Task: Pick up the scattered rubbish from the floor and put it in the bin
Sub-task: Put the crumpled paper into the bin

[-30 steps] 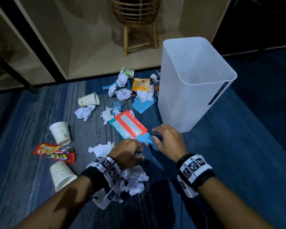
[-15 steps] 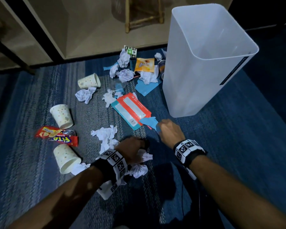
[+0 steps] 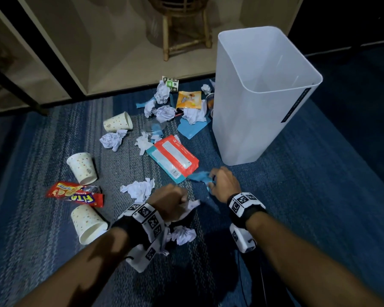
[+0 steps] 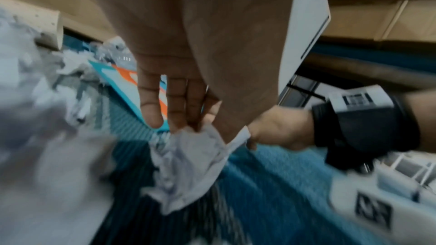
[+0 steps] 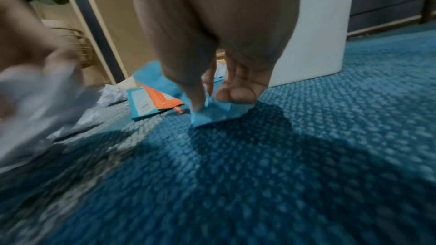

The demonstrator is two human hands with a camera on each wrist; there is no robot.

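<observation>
My left hand [image 3: 172, 200] grips a crumpled white paper [image 3: 192, 204] just above the carpet; the left wrist view shows its fingers [image 4: 179, 107] pinching that paper [image 4: 186, 165]. My right hand [image 3: 222, 180] pinches a piece of blue paper [image 3: 198, 176] low over the floor, next to the red and teal packet [image 3: 173, 160]. Seen from the right wrist, the thumb and fingers [image 5: 235, 88] close on the blue paper [image 5: 212, 113]. The white bin [image 3: 259, 94] stands upright just beyond my right hand.
Rubbish lies across the striped blue carpet [image 3: 297, 196]: paper cups [image 3: 82, 167], a red snack wrapper [image 3: 75, 193], several white paper balls [image 3: 140, 189], an orange sachet [image 3: 189, 99], a blue sheet [image 3: 191, 127]. A rattan stool [image 3: 182, 25] stands by the beige wall.
My right hand went from spread over the blue paper to pinching it. My left hand has drawn back slightly, lifting a white crumpled paper. The camera view shifted.
</observation>
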